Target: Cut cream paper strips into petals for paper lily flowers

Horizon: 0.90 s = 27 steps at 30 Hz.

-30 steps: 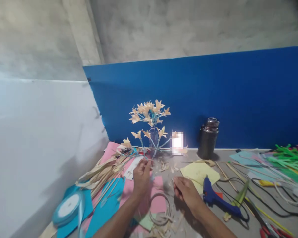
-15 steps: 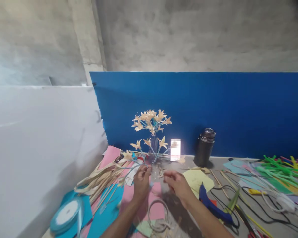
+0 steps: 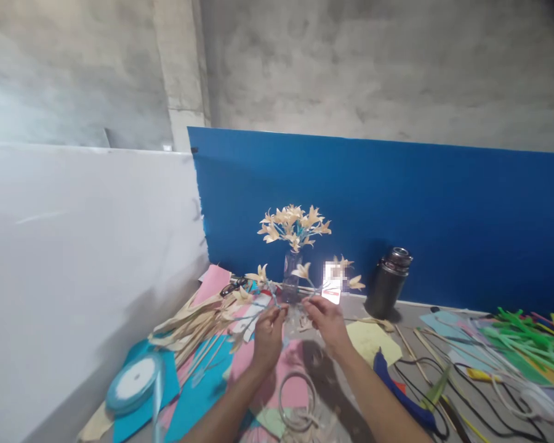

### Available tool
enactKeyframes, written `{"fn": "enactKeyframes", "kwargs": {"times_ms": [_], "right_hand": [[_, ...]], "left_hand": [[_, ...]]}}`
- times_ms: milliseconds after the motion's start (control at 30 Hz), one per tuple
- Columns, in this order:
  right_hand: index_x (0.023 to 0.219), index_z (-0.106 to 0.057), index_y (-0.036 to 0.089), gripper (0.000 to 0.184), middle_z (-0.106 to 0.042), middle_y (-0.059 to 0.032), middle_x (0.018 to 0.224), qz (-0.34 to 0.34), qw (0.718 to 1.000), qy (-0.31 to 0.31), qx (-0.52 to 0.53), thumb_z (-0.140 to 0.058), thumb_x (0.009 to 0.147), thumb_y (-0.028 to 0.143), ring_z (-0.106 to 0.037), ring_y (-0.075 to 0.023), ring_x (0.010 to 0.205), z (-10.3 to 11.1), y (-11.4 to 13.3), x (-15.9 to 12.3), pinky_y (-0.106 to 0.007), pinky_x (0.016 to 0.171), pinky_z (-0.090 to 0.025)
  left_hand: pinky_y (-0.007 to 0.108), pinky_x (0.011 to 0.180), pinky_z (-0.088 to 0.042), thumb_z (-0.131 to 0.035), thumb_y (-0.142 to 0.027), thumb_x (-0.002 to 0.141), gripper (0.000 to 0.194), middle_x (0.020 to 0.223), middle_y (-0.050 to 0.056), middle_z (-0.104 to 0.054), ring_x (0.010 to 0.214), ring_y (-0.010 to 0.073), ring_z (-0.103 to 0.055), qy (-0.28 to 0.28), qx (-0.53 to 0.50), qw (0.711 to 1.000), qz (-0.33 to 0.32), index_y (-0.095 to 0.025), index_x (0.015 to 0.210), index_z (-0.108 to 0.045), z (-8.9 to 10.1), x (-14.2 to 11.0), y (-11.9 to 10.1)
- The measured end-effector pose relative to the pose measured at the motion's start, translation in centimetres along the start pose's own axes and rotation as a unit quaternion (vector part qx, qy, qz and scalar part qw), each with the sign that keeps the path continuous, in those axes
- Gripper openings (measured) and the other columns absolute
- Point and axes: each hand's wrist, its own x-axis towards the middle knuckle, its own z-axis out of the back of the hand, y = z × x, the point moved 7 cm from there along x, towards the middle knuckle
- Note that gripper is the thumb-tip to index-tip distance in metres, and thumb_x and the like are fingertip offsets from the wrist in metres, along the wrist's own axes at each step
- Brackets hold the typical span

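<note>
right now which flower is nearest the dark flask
The pale bloom furthest to your right, just left of the dark flask; all the other blooms, including the bunch in the vase, sit further left.

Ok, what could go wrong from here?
The left hand and right hand work right in front of the clear vase, so a bump might tip it.

The right forearm is close beside the blue glue gun; if hot, which I can't tell, it could burn.
</note>
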Motion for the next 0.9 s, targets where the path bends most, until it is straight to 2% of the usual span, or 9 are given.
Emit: {"fn": "enactKeyframes", "kwargs": {"times_ms": [100,200,367,467,567,700,900], "right_hand": [[0.082,-0.073,0.015,0.039,-0.053,0.0019,0.055,0.007,1.000,-0.005,-0.027,-0.073,0.071,0.053,-0.042,-0.0122,0.049,2.0,0.1,0.6,-0.024,0.045,-0.030],[0.083,-0.072,0.015,0.037,-0.053,0.0016,0.055,0.009,0.999,-0.008,-0.049,-0.071,0.073,0.051,-0.042,-0.0130,0.049,2.8,0.0,0.9,-0.025,0.046,-0.030],[0.070,-0.065,0.018,0.026,-0.054,0.0019,0.053,0.006,0.997,0.026,-0.074,-0.067,0.075,0.044,-0.042,-0.0128,0.047,1.5,-0.4,1.5,-0.026,0.047,-0.030],[0.062,-0.059,0.019,0.023,-0.054,0.0020,0.050,0.016,0.995,0.051,-0.089,-0.064,0.074,0.038,-0.044,-0.0131,0.045,0.8,-0.4,2.3,-0.026,0.048,-0.032],[0.057,-0.056,0.020,0.023,-0.053,0.0023,0.049,0.039,0.991,0.063,-0.110,-0.062,0.072,0.035,-0.047,-0.0141,0.047,0.7,-0.1,3.3,-0.026,0.051,-0.035],[0.058,-0.055,0.020,0.023,-0.053,0.0029,0.048,0.049,0.987,0.078,-0.132,-0.060,0.073,0.036,-0.049,-0.0144,0.047,-0.3,-0.3,4.0,-0.026,0.052,-0.037],[0.063,-0.056,0.020,0.025,-0.055,0.0032,0.049,0.037,0.984,0.102,-0.144,-0.057,0.078,0.039,-0.052,-0.0143,0.047,-4.2,-1.1,4.2,-0.025,0.050,-0.038]], "left_hand": [[0.036,0.076,-0.051,-0.059,-0.045,0.085,0.029,0.083,0.008,-0.073,0.077,0.0246,-0.065,0.010,-0.002,1.000,0.008,-0.022,0.086,-0.076,0.6,0.6,0.4],[0.037,0.077,-0.052,-0.059,-0.046,0.084,0.029,0.084,0.009,-0.074,0.079,0.0252,-0.066,0.049,-0.014,0.999,0.015,-0.023,0.086,-0.077,0.1,1.1,0.5],[0.032,0.068,-0.053,-0.058,-0.043,0.083,0.028,0.077,0.007,-0.070,0.074,0.0221,-0.064,0.116,-0.041,0.991,0.045,-0.021,0.080,-0.074,-2.8,2.1,0.4],[0.031,0.059,-0.052,-0.054,-0.044,0.082,0.031,0.070,0.006,-0.065,0.064,0.0199,-0.062,0.138,-0.057,0.986,0.079,-0.017,0.080,-0.070,-4.6,2.5,1.0],[0.029,0.054,-0.051,-0.053,-0.046,0.080,0.033,0.068,0.005,-0.064,0.062,0.0191,-0.063,0.151,-0.068,0.980,0.114,-0.015,0.079,-0.065,-5.6,3.0,2.0],[0.027,0.052,-0.049,-0.053,-0.045,0.078,0.032,0.069,0.004,-0.064,0.061,0.0175,-0.063,0.155,-0.059,0.975,0.147,-0.015,0.083,-0.064,-4.7,4.3,2.9],[0.026,0.049,-0.044,-0.054,-0.032,0.075,0.019,0.064,0.003,-0.063,0.056,0.0165,-0.058,0.160,0.011,0.977,0.142,-0.016,0.072,-0.064,-0.9,6.5,3.0]]}}
